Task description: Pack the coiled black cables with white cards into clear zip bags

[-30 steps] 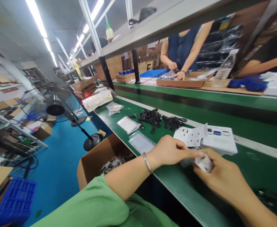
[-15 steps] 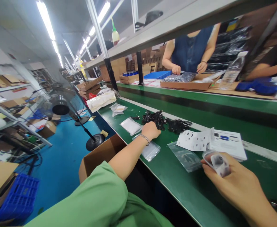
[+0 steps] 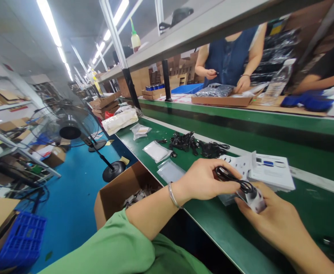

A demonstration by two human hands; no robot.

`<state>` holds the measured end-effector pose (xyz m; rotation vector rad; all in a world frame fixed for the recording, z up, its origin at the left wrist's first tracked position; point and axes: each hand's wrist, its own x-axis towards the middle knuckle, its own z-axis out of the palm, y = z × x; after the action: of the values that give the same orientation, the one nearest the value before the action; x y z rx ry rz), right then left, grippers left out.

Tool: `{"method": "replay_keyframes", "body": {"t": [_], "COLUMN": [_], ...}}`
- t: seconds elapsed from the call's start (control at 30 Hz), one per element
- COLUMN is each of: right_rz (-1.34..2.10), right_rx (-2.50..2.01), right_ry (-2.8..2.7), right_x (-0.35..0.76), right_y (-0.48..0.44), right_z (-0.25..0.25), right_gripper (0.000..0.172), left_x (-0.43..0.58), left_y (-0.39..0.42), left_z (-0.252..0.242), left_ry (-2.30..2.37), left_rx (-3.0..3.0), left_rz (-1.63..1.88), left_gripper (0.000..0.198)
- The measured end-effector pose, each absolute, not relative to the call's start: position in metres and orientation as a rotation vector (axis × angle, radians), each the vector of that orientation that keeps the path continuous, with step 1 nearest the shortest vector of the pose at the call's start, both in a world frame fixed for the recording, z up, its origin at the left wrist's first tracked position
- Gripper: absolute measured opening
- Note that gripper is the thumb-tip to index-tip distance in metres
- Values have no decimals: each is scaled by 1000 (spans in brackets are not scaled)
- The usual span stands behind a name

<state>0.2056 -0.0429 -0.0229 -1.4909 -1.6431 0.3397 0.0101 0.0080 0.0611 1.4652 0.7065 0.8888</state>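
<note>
My left hand (image 3: 202, 179) pinches a coiled black cable (image 3: 245, 186) between thumb and fingers. Its end overlaps a small clear plastic bag with a folded, dark-spotted paper (image 3: 257, 201), which my right hand (image 3: 279, 217) grips from the right. Whether the cable is inside the bag or only against its mouth, I cannot tell. Behind my hands lie a spotted sheet (image 3: 242, 161) and a stack of printed leaflets (image 3: 274, 174). Bundles of black cables (image 3: 182, 141) rest farther left on the green bench, and flat clear bags (image 3: 169, 170) lie near its edge.
A white packet (image 3: 157, 151) and another small bag (image 3: 140, 131) sit along the bench (image 3: 209, 220). Below its edge stands an open cardboard box (image 3: 112, 194). A floor fan (image 3: 70, 131) is at left. Across the bench, a co-worker (image 3: 231, 57) handles items above a shallow carton (image 3: 224, 100).
My left hand has moved right from the cable pile to my right hand, bringing a coiled black cable. My right hand keeps hold of the bag with the folded paper.
</note>
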Motion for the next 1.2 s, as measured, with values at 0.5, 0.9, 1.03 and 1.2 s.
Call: {"method": "replay_keyframes", "body": {"t": [0.5, 0.9, 1.03, 1.2], "right_rz": [304, 448, 435, 395], "right_rx": [-1260, -1450, -1473, -1426], "right_ry": [-1815, -1749, -1728, -1758], "right_x": [207, 197, 196, 198], "right_y": [-37, -37, -37, -37], "right_z": [-21, -17, -14, -19], "right_gripper": [11, 25, 22, 5], "left_x": [5, 18, 18, 26], "left_y": [13, 6, 5, -7], "left_z": [53, 49, 45, 35], "left_ry": [569, 843, 833, 904], "left_rx": [1728, 1817, 1568, 1997], "left_rz": [728, 539, 642, 605], "left_gripper": [26, 33, 35, 8]}}
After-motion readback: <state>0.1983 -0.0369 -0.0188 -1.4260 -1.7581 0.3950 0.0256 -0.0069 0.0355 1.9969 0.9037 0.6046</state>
